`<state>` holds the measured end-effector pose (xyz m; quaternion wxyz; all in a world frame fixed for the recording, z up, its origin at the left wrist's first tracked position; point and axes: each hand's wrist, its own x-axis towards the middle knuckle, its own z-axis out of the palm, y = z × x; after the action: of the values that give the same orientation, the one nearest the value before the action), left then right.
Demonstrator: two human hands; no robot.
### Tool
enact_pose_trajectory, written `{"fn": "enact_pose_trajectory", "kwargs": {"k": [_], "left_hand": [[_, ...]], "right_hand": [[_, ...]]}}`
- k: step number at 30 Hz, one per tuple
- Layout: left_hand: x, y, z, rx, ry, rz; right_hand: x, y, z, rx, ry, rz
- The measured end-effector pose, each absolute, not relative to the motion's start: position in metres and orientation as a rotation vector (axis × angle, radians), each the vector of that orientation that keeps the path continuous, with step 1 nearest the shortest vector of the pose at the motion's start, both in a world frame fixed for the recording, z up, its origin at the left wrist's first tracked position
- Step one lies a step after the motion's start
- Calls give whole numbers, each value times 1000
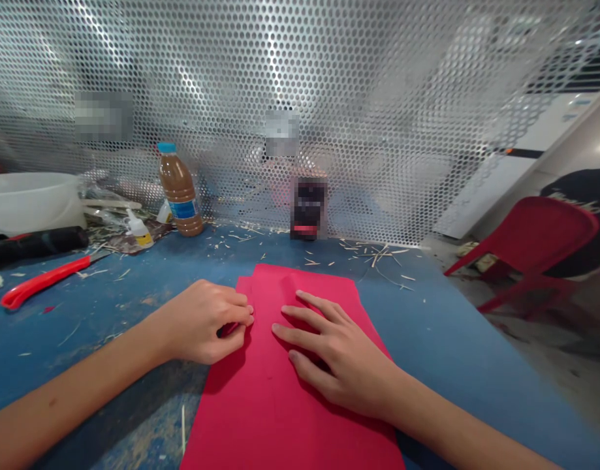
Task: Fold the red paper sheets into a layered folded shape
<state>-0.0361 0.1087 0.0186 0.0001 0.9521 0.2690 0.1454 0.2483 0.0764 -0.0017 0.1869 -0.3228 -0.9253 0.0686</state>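
A sheet of red paper (300,431) lies on the blue table, reaching from its front edge to about the middle. Toward the far end a narrower red layer sits on top, with its left edge a little in from the lower layer's. My left hand (209,323) is closed, thumb and fingertips pinched at that left edge; how much paper is between them is partly hidden. Flat on the top layer rests my right hand (336,352), its fingers stretched out and apart, holding nothing.
Left on the blue table (456,365) lie a red-handled cutting tool (47,281) and a black cylindrical object (40,245). Behind them stand a white tub (35,202), a small glue bottle (139,228) and a brown-filled bottle (179,189). Perforated metal (378,98) borders the back; a red chair (544,238) stands right.
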Motion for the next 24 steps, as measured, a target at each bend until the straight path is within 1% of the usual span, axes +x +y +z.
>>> {"fn": "enact_pose_trajectory", "kwargs": {"k": [16,24], "left_hand": [[-35,110,18,2985,851,431],[-35,109,19,2995,829,477]], "right_hand": [[248,75,-2,-892,-2597,180],[249,75,-3,-908,-2599,193]]}}
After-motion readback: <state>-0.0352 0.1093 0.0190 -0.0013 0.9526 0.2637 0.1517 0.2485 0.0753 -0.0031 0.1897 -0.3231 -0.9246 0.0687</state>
